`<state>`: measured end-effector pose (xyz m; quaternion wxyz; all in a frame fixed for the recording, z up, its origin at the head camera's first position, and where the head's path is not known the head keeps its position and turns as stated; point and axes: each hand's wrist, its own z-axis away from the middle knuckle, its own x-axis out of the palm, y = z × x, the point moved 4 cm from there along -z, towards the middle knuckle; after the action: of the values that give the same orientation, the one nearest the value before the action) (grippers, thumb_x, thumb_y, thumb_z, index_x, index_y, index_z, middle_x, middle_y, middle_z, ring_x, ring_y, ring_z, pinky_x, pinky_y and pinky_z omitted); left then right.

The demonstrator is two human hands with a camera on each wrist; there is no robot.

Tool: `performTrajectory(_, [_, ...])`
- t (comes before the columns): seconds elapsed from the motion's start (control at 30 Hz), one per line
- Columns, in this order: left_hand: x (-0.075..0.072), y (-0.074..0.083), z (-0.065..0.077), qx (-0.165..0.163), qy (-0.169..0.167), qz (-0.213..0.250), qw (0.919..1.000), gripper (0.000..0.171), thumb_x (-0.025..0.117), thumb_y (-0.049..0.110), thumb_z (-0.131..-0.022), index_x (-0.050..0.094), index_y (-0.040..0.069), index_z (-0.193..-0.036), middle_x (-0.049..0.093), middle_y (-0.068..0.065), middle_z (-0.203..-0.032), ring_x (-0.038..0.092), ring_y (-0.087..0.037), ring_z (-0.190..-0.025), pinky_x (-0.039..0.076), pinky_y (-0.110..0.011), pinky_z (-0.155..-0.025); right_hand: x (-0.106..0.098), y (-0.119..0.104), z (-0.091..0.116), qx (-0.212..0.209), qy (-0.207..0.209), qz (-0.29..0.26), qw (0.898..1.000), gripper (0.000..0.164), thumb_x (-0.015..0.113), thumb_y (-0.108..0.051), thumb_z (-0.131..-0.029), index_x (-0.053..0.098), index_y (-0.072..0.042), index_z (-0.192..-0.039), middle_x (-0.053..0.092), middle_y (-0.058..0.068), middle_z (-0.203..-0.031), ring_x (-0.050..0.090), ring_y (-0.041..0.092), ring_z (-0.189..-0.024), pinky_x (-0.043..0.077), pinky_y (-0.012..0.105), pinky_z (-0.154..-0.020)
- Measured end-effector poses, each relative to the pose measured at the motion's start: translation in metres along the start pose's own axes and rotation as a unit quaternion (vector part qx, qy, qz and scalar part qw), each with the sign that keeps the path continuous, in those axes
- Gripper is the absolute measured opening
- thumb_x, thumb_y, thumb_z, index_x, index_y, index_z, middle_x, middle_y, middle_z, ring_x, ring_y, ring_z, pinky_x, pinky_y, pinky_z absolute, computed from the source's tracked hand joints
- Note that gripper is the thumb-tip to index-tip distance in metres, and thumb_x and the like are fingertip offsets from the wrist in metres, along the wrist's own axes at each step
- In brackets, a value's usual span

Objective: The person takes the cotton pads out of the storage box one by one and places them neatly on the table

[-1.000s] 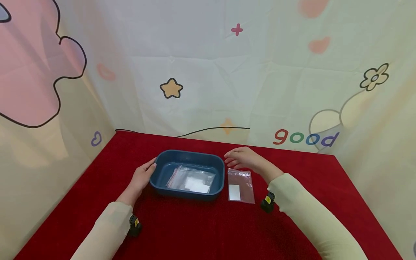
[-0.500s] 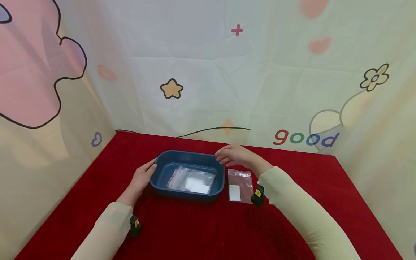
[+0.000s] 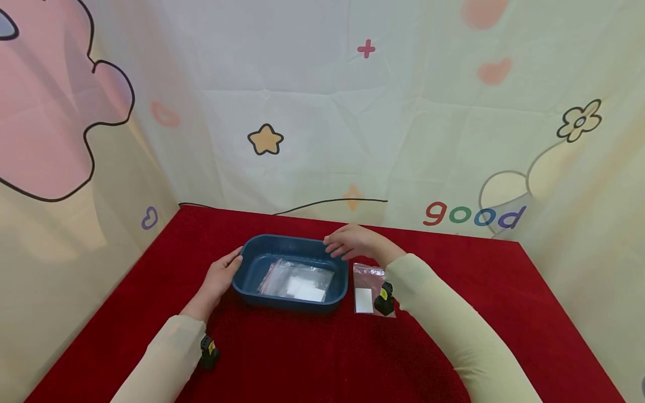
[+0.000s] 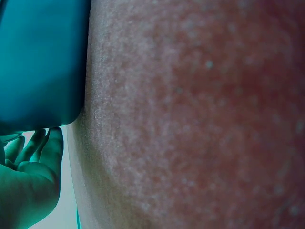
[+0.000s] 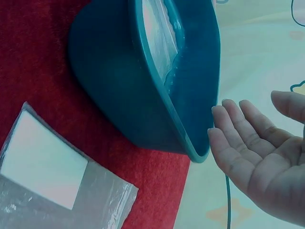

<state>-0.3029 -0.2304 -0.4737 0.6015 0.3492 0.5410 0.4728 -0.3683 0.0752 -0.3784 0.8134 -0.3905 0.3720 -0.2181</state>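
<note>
From where I stand, the layout on the red-covered counter (image 3: 292, 358) reads as follows.

Location: single clear bag (image 3: 369, 277) lies flat just outside the right end of the blue tub (image 3: 289, 303); a white card (image 5: 47, 160) shows inside it, at the near-left corner. Bag stack (image 3: 297, 280) rests on the tub floor, overlapped; qty can't be read.

Hands: left hand (image 3: 220, 274) is at the tub's left end, fingertips against the outer wall; can't tell if the thumb closes over the rim. Right hand (image 3: 355, 242) is released, fingers loose, nothing held, over the tub's right rear corner; rim contact can't be confirmed.

Handling, bag (est.): v. light, limp film, prob. slippery; card adds local stiffness. Film may cling to the cloth, so a flat pinch may slide. Rec. grip: lift a free corner w/ a fingernail, then pinch thumb-to-index at the ribbed strip along the far edge, or take the card thru the film. Avoid creasing the card; tear risk low w/ a gentle pull.

Handling, tub (est.): prob. rigid plastic, light to mod. wt. Smooth wall may slip under fingertips alone. Rec. grip: both short ends, thumbs over rim, kept level b/c loose bags can slide.
</note>
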Motion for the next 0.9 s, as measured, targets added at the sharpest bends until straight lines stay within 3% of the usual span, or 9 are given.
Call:
performTrajectory(0.47, [0.001,-0.001,0.0,-0.002,0.003,-0.007,1.0,0.052,0.041,0.024,-0.112,0.032,0.009,-0.161,0.029,-0.02,-0.168,0.028,-0.039,-0.156,0.033,-0.055,-0.125,0.016,-0.001,-0.026,0.038,-0.026,-0.014,0.999,0.05,0.047,-0.028,-0.108,0.05,0.003,-0.148,0.056,0.023,-0.149,0.055,0.038,-0.139,0.043,0.049,-0.12])
performTrajectory(0.9, [0.001,0.0,0.001,-0.001,0.004,-0.01,0.9999,0.052,0.04,0.024,-0.112,0.032,0.009,-0.161,0.029,-0.02,-0.168,0.028,-0.039,-0.156,0.033,-0.055,-0.125,0.027,0.001,-0.042,0.058,-0.026,-0.022,0.998,0.049,0.048,-0.028,-0.107,0.051,0.001,-0.147,0.058,0.022,-0.148,0.056,0.037,-0.138,0.043,0.049,-0.12])
